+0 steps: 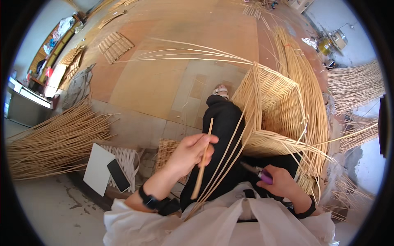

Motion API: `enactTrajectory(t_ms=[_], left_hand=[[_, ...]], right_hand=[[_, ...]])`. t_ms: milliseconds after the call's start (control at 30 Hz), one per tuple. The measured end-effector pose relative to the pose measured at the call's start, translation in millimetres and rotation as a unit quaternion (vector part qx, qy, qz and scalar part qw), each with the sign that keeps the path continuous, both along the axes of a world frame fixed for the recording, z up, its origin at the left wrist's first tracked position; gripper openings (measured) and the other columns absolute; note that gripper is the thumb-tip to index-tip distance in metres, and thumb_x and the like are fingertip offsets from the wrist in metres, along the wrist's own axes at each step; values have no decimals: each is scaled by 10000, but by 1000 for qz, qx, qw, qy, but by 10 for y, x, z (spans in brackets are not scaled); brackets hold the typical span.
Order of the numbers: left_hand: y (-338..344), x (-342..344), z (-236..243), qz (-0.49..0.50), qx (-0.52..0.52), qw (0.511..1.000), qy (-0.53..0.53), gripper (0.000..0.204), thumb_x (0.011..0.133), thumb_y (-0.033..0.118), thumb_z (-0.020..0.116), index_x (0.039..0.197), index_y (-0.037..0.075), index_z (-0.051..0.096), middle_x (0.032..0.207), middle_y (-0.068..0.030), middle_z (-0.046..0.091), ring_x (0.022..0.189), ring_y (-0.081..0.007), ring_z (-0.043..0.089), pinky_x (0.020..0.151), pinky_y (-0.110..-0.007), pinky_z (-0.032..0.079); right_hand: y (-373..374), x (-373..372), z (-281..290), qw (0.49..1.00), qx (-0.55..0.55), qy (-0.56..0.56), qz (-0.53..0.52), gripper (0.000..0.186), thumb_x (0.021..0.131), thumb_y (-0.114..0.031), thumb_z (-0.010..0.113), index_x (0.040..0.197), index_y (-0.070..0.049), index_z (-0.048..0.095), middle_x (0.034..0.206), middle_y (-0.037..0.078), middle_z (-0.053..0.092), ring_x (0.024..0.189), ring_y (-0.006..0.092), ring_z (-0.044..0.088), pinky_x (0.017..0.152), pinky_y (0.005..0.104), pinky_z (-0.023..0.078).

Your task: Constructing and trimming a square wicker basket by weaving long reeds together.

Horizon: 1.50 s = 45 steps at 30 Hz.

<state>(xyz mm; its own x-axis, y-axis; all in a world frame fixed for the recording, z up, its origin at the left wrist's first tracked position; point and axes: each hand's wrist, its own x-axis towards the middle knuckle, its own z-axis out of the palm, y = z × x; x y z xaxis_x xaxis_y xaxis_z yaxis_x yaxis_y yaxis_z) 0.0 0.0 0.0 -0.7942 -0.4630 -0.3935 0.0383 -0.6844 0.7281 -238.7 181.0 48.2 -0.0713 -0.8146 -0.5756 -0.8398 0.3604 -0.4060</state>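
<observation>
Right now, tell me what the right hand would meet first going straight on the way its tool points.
In the picture, the right hand with its purple-handled tool would first meet the long loose strands; depth is unclear, so perhaps the black trousers.

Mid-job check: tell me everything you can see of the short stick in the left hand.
The short stick is pale tan, slender and fairly straight, and looks like wood or wicker. Its lower end is broader than its thin upper tip. The left hand grips it near the middle, between thumb and fingers. It slants, upper tip pointing away from the body, lower end back toward the lap. Whether it touches the black trousers behind it, I cannot tell.
</observation>
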Motion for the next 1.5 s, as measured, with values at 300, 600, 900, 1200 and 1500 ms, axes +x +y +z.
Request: enactTrajectory(t_ms=[300,600,900,1200,1500], left_hand=[[-5,-361,100,119,-56,991,-21,263,928,248,529,1032,7,526,714,-54,602,576,-109,609,476,-177,472],[94,-257,-52,142,-142,978,-54,167,943,204,487,901,42,489,749,-81,602,627,-133,614,538,-205,495],[364,-625,27,27,-240,967,-82,152,910,24,449,1026,-6,543,895,-80,624,554,-54,507,459,-184,396],[229,-913,-97,-145,-150,977,-40,291,913,239,526,796,-5,633,605,-37,604,489,-59,500,456,-199,371],[342,-1030,-377,-172,109,974,95,275,915,267,553,769,37,591,588,15,527,418,-15,354,380,-163,247]], right_hand=[[387,10,-239,986,-41,-31,-156,425,731,-311,725,962,15,579,850,210,626,800,380,615,712,390,493],[453,-80,-384,973,-81,-106,-186,457,746,-364,712,949,19,568,770,198,607,704,364,601,662,372,480],[247,-11,-307,963,-111,-102,-222,489,761,-376,699,1022,8,545,871,193,605,776,329,602,683,367,475],[-544,-581,999,877,-275,337,205,541,527,-145,790,1016,-47,580,884,116,608,846,280,602,785,371,471],[-1410,-509,1395,770,-120,428,457,385,562,-118,689,934,-34,633,800,80,575,838,219,569,788,319,443]])
